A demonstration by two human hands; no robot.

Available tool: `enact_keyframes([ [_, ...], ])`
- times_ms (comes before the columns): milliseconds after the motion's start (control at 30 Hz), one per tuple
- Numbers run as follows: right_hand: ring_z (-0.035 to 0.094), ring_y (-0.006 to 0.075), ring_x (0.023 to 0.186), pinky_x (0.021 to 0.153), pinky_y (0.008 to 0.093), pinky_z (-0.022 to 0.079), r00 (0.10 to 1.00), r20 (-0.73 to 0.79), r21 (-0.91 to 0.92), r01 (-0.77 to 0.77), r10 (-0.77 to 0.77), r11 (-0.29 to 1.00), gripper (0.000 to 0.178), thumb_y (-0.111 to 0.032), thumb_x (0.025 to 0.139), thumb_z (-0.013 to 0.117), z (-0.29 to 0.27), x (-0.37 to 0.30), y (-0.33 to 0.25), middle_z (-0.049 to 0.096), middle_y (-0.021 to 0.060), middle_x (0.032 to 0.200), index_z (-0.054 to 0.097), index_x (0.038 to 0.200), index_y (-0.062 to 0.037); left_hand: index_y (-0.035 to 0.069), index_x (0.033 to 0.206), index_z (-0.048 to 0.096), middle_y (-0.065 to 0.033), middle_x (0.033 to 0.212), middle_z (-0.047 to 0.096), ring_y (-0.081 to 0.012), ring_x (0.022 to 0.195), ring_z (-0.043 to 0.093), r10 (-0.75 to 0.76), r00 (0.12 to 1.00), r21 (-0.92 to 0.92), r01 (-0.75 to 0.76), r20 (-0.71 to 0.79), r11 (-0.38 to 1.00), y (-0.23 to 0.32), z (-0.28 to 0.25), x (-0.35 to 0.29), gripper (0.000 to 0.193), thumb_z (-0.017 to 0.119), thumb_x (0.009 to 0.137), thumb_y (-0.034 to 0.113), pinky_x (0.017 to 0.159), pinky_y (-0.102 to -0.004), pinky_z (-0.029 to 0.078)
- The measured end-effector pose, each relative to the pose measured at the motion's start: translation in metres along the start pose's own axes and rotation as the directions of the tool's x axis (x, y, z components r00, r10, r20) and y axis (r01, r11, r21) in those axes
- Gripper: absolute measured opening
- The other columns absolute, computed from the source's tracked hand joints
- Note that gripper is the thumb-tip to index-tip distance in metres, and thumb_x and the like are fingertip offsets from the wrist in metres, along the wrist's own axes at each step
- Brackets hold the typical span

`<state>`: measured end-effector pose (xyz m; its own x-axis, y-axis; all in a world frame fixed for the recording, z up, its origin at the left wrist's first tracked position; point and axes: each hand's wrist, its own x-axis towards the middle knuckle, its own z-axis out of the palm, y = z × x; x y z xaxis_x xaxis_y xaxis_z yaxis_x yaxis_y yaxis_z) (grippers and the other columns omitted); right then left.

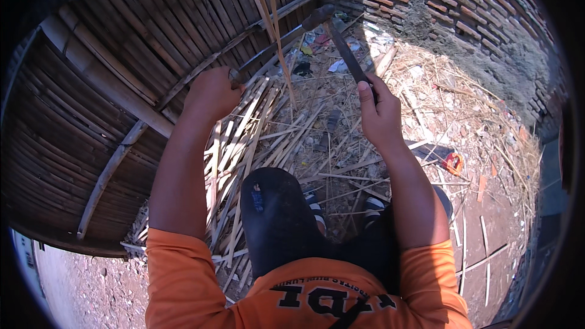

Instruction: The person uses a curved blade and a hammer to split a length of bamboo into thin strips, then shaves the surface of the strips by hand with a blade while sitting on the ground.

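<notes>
My left hand (213, 92) is closed around the handle of a long knife, whose narrow blade (263, 53) points up and to the right. The blade crosses a tall, thin bamboo strip (283, 64) that looks parted into two lengths near its top. Gripped in my right hand (381, 111) is a hammer (347, 53) with a dark handle. Its blunt, rusty head is raised close to the far end of the blade; whether they touch I cannot tell. The knife's handle is mostly hidden by my left fist.
Cut bamboo strips (234, 164) lie heaped below my left arm. A slatted bamboo wall (122, 36) rises on the left, a brick wall (469, 15) at the far right. Straw and litter (451, 91) cover the ground, with a red-orange object (453, 163) beside my right forearm.
</notes>
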<state>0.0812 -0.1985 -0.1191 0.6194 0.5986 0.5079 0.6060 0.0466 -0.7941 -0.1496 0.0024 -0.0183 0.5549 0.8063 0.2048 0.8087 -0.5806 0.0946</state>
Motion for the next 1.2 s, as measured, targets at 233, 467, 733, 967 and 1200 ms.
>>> enact_keyframes([
  [233,0.067,0.0234,0.065,0.061,0.0368,0.049,0.996,-0.022,-0.027,0.084,-0.084,0.996,0.042,-0.036,0.107,0.055,-0.002,0.005,-0.011,0.068,0.0117,0.075,0.062,0.13,-0.0017,0.001,0.108,0.071,-0.0232,0.106,0.072,-0.0405,0.105,0.068,0.005,0.996,-0.016,-0.004,0.089,1.0,0.009,0.0,-0.006,0.036,0.074,0.09,0.032,0.088,-0.0502,0.054],
  [467,0.068,0.0227,0.069,0.065,0.0369,0.05,1.0,0.007,-0.052,-0.019,0.02,0.998,0.049,-0.042,0.107,0.054,0.003,0.004,0.007,0.068,0.0107,0.076,0.063,0.131,-0.0012,0.001,0.104,0.071,-0.0225,0.097,0.072,-0.0397,0.096,0.07,0.096,0.995,-0.039,-0.094,0.034,0.995,0.013,0.012,0.001,0.038,0.077,0.088,0.035,0.083,-0.0496,0.053],
  [733,0.057,0.0093,0.065,0.06,0.0292,0.045,0.991,0.012,-0.108,0.131,-0.13,0.985,0.045,-0.04,0.108,0.053,0.003,0.003,0.016,0.062,0.0044,0.073,0.063,0.132,-0.0034,0.0,0.103,0.07,-0.023,0.097,0.072,-0.0408,0.097,0.069,0.109,0.994,-0.08,-0.109,-0.002,0.991,0.008,0.019,0.009,0.039,0.077,0.088,0.035,0.083,-0.0501,0.053],
  [967,0.052,0.0049,0.066,0.059,0.0244,0.041,0.994,-0.091,0.229,0.074,-0.054,0.971,0.047,-0.038,0.109,0.053,-0.011,0.006,-0.012,0.057,-0.0015,0.072,0.06,0.132,0.0018,-0.001,0.103,0.069,-0.0228,0.096,0.072,-0.0407,0.096,0.069,0.063,0.998,-0.057,-0.062,0.021,0.996,0.0,0.018,0.007,0.039,0.076,0.089,0.035,0.082,-0.0503,0.053],
  [1200,0.061,0.0148,0.064,0.062,0.0298,0.048,0.977,-0.078,-0.075,0.195,-0.201,0.978,0.046,-0.039,0.108,0.052,-0.003,0.003,0.021,0.065,0.0074,0.077,0.059,0.134,-0.0009,-0.002,0.101,0.069,-0.0234,0.094,0.072,-0.0415,0.094,0.069,0.072,0.997,-0.072,-0.071,0.012,0.995,0.002,0.023,0.006,0.039,0.076,0.089,0.035,0.081,-0.051,0.053],
])
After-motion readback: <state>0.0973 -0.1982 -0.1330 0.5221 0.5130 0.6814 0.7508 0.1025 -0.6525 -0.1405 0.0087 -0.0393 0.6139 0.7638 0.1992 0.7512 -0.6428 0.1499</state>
